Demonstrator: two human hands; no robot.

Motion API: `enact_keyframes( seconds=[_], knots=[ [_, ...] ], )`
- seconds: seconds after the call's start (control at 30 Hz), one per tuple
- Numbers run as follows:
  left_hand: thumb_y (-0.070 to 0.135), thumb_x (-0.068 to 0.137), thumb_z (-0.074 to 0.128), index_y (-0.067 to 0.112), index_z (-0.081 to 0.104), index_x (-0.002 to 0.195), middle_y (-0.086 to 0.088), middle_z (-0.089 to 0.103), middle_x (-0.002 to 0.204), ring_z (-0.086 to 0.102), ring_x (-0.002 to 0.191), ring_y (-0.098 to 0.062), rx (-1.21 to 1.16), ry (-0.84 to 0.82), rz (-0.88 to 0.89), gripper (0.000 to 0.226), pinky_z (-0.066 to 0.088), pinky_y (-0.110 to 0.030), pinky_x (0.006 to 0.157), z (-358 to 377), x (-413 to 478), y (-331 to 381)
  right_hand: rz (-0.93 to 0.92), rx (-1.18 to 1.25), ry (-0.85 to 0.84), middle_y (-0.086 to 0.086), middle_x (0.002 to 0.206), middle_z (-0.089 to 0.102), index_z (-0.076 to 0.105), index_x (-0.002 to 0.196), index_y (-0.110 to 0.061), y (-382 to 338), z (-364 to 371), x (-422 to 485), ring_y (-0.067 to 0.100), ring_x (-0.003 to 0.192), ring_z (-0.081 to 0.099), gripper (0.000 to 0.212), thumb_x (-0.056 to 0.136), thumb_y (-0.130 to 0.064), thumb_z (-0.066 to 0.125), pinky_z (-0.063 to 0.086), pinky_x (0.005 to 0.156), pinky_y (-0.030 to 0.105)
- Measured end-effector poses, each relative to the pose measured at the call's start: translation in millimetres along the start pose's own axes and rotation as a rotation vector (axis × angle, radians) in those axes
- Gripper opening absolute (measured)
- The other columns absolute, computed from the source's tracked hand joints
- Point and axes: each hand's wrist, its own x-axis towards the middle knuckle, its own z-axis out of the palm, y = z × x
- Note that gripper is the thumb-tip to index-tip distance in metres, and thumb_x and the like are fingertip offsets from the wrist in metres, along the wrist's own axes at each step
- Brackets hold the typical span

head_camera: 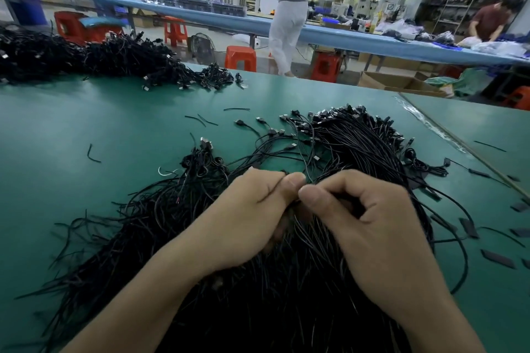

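Both forearms come in from the lower edge and meet over the middle of the green bench (100, 129), the wrists low above a big heap of black USB cables (301, 281) that fans out under them. The left hand (252, 218) is turned thumb-up, its grip clamped on a thin black cable (272, 190) that runs slantwise between the thumb and the side of the forefinger; the other fingers are tucked under into the heap and are hard to make out. The right hand (370, 232) faces it with the knuckles up, its thumb tip touching the left thumb tip. Its grip is closed too, thumb and forefinger pinching the same strand where the hands meet, the remaining fingers curled into the palm. The cables' plug ends (338, 117) lie bunched at the far side of the heap. A second cable heap (86, 60) sits well apart at the bench's far left, and flat black strips (497, 259) are scattered to the right.
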Motion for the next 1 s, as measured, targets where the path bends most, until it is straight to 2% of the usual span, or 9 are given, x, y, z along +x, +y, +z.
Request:
enact_keyframes(
  seconds=[0.17,0.23,0.3,0.43,0.53,0.63,0.77,0.9,1.0],
  knots=[
    [0.059,0.099,0.035,0.018,0.058,0.054,0.007,0.027,0.043,0.024,0.036,-0.007,-0.352,-0.26,-0.091,0.065,0.026,-0.012,0.038,-7,-10,16,-0.048,0.186,0.102,-0.002,0.061,0.063,0.07,0.072,-0.022,4,9,2,0.001,0.053,0.049,0.024,0.084,-0.042,0.068,0.039,0.05,0.013],
    [0.052,0.1,0.037,0.018,0.054,0.057,0.007,0.025,0.044,0.022,0.035,-0.007,-0.495,-0.268,-0.069,0.058,0.022,-0.015,0.037,-9,-10,17,0.034,0.257,0.068,-0.002,0.057,0.054,0.067,0.068,-0.023,7,18,1,0.007,0.054,0.043,0.033,0.09,-0.046,0.061,0.035,0.049,0.026],
    [0.044,0.098,0.041,0.019,0.058,0.061,0.01,0.029,0.043,0.026,0.033,-0.004,-0.741,-0.223,-0.058,0.048,0.025,-0.016,0.035,-14,-7,14,0.142,0.202,0.001,-0.003,0.056,0.047,0.068,0.072,-0.026,10,25,-1,0.012,0.053,0.039,0.034,0.09,-0.05,0.051,0.031,0.049,0.036],
    [0.038,0.097,0.045,0.013,0.079,0.082,0.007,0.056,0.055,0.054,0.045,-0.004,-1.08,0.05,0.027,0.045,0.045,-0.015,0.042,-17,6,6,0.209,-0.026,-0.233,-0.009,0.054,0.05,0.071,0.094,-0.031,13,27,-5,0.003,0.045,0.037,0.026,0.1,-0.04,0.047,0.03,0.045,0.021],
    [0.037,0.091,0.048,0.007,0.076,0.102,-0.005,0.076,0.088,0.074,0.085,-0.019,-0.897,0.283,0.128,0.042,0.058,-0.024,0.071,-13,13,-7,0.173,-0.12,-0.394,-0.01,0.053,0.049,0.067,0.092,-0.022,5,24,-8,0.004,0.044,0.038,0.028,0.101,-0.039,0.048,0.029,0.043,0.024],
    [0.041,0.092,0.048,0.017,0.07,0.113,-0.001,0.076,0.104,0.072,0.101,-0.015,-0.346,0.377,0.175,0.039,0.058,-0.028,0.086,-10,9,-17,0.069,-0.133,-0.336,-0.005,0.064,0.056,0.063,0.081,-0.017,-1,17,-7,0.005,0.051,0.045,0.028,0.1,-0.033,0.051,0.035,0.048,0.018],
    [0.047,0.095,0.044,0.026,0.068,0.067,0.009,0.066,0.061,0.059,0.053,-0.007,0.052,0.093,0.078,0.042,0.049,-0.025,0.054,0,2,-4,0.018,-0.097,-0.128,-0.017,0.076,0.066,0.073,0.085,-0.027,4,5,-2,0.002,0.073,0.062,0.016,0.094,-0.031,0.06,0.043,0.065,0.013],
    [0.044,0.103,0.037,0.021,0.068,0.057,0.002,0.053,0.042,0.047,0.032,-0.012,-0.17,-0.099,-0.17,0.059,0.035,-0.016,0.037,-2,-2,7,-0.028,0.062,-0.008,-0.007,0.071,0.07,0.072,0.075,-0.027,6,4,-1,0.01,0.069,0.067,0.008,0.082,-0.028,0.075,0.049,0.065,0.017],
    [0.051,0.099,0.039,0.016,0.064,0.055,0.003,0.037,0.037,0.03,0.029,-0.008,-0.249,-0.202,-0.209,0.061,0.026,-0.015,0.034,-9,-6,10,-0.061,0.129,0.11,-0.005,0.066,0.068,0.069,0.073,-0.024,3,6,1,0.006,0.059,0.062,0.014,0.077,-0.036,0.076,0.046,0.057,0.013]
  ],
)
